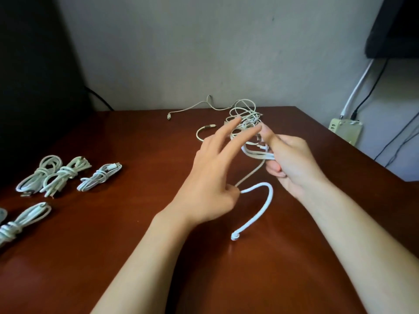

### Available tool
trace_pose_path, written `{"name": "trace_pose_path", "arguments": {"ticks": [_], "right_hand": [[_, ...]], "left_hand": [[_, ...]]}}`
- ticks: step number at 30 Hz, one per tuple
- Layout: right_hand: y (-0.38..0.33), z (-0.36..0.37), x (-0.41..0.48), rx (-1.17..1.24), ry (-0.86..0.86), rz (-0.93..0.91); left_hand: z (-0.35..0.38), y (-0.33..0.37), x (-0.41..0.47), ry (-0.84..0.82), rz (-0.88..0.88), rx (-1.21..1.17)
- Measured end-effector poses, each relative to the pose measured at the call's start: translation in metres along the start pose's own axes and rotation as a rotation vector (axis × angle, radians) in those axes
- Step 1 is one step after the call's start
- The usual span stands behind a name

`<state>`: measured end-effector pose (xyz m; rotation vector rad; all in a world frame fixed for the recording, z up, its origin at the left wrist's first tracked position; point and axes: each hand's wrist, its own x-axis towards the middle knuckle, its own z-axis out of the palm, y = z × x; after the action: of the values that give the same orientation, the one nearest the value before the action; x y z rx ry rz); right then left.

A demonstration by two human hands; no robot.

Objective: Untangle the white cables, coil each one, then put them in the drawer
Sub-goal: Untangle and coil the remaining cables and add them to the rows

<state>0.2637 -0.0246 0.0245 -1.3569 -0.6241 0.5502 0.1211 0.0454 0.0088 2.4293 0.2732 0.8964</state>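
My right hand (290, 164) grips loops of a thick white cable (258, 207) above the brown table (136, 257). That cable's free end curves down to the table near its front. My left hand (210, 177) hovers beside it, fingers spread and stretched toward the loops, thumb near the cable; whether it pinches the cable I cannot tell. Behind the hands lies a tangled heap of white cables (244, 114). Several coiled white cables (65, 175) lie at the table's left. No drawer is in view.
One loose cable end (172, 115) trails along the table's back edge by the wall. A power strip (344, 130) with plugged leads hangs at the right, past the table's edge. Dark furniture stands at the far left.
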Motion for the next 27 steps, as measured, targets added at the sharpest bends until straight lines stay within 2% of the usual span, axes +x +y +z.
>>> {"name": "trace_pose_path", "arguments": {"ticks": [5, 10, 15, 27], "right_hand": [[0.0, 0.0, -0.002, -0.115, 0.03, -0.048], [0.011, 0.007, -0.005, -0.418, 0.048, -0.245], [0.013, 0.012, -0.013, -0.574, 0.045, -0.406], [0.02, 0.012, -0.011, -0.643, -0.047, -0.401]], "left_hand": [[0.001, -0.001, -0.001, 0.05, -0.076, -0.024], [-0.001, 0.0, 0.0, 0.189, -0.228, -0.011], [0.007, -0.003, 0.001, 0.162, -0.315, -0.059], [0.009, -0.003, 0.001, 0.088, -0.291, -0.152]]}}
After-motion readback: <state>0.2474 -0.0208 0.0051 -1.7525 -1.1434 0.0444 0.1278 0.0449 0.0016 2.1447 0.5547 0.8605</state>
